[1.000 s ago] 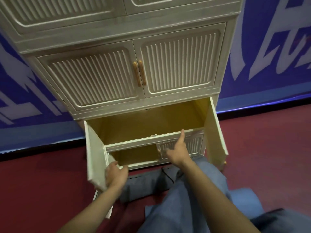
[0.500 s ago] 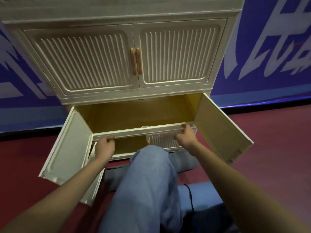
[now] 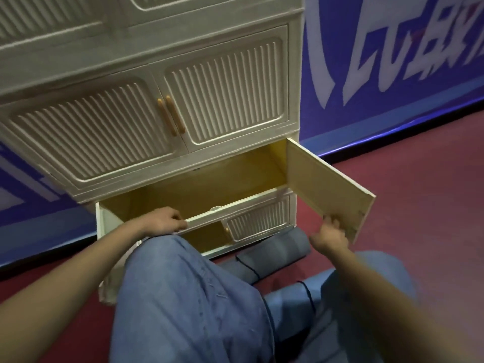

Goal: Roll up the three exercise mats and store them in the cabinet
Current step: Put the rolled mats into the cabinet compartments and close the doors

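Cream ribbed-door cabinet [image 3: 146, 74] standing against the wall, one compartment gaping open just beyond the left hand [image 3: 163, 221], yellowish inside. Its right door [image 3: 324, 189] swinging out wide, lower corner touching the fingers of the right hand [image 3: 330, 235]. Front rail [image 3: 235, 205] of the open compartment running rightward from the left hand. Grey-blue rolled mat [image 3: 277, 254] lying on its side along the cabinet base, just left of and below the right hand, dark cord looped round it. Second blue rolled mat [image 3: 290, 297] lying nearer, below the right hand, partly hidden by a leg.
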Motion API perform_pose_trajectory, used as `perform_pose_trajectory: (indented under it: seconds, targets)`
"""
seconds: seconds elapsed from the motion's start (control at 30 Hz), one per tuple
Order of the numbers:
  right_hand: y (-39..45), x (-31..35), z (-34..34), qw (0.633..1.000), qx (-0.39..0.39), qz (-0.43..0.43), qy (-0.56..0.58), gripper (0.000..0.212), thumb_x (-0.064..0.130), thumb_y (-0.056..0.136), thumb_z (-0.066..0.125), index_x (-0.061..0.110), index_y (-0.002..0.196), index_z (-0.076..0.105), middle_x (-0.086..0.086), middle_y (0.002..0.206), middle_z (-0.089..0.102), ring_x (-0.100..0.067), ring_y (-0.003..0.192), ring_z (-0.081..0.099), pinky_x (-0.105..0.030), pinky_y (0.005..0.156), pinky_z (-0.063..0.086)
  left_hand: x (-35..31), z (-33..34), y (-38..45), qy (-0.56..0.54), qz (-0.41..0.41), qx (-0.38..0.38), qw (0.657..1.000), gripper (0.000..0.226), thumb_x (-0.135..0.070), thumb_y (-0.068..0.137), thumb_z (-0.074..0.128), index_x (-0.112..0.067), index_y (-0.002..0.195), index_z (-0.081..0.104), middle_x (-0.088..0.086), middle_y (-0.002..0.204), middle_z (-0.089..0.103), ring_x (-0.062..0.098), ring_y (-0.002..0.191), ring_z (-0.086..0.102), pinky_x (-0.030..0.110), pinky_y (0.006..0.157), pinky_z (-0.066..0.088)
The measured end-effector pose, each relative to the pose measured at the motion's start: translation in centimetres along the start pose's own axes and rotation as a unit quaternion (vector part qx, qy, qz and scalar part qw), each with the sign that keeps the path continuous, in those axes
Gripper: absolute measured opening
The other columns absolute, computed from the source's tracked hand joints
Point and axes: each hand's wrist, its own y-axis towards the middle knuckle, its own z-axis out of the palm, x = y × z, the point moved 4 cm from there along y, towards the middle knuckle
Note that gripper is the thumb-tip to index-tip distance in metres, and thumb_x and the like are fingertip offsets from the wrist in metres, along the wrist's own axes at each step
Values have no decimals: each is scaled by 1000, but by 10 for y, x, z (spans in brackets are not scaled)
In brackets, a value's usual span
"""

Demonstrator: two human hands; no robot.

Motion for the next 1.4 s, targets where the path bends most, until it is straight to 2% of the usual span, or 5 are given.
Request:
perform_pose_trajectory:
  seconds: [0.43,0.63,0.97,1.3,1.4]
  targets:
    - [63,34,44,984,80,-149,-60,72,29,93,62,18,156,28,-10,154,36,-35,135,43,-43,106,42,-83,170,73,257,56,240,934,46,-45,99,53,-9,123,65,11,125,66,31,107,64,37,80,49]
    - [101,27,48,983,129,-125,-36,77,35,92,63,19,158,25,-12,155,35,-35,139,42,-43,108,43,-110,236,175,337,67,157,926,50,-40,89,64,-18,134,57,6,132,65,27,122,61,44,103,44]
    - [116,13,39,987,99,-125,24,76,37,98,58,23,160,16,-2,161,31,-19,147,32,-34,116,32,-110,360,303,223,-12,151,963,152,-88,53,73,-13,161,-3,15,166,14,35,153,20,50,122,24]
    - [114,25,26,982,122,-146,7,75,38,99,55,27,161,13,0,163,26,-19,150,26,-34,121,26,-89,355,272,81,96,-76,989,124,-81,25,67,-13,128,58,8,110,71,32,97,70,40,87,53]
    - [109,41,19,981,94,-166,16,66,38,97,57,25,155,29,-2,157,34,-24,144,37,-40,118,34,-83,337,239,89,112,-51,988,134,-86,34,67,-16,146,45,4,133,61,25,120,62,36,104,46]
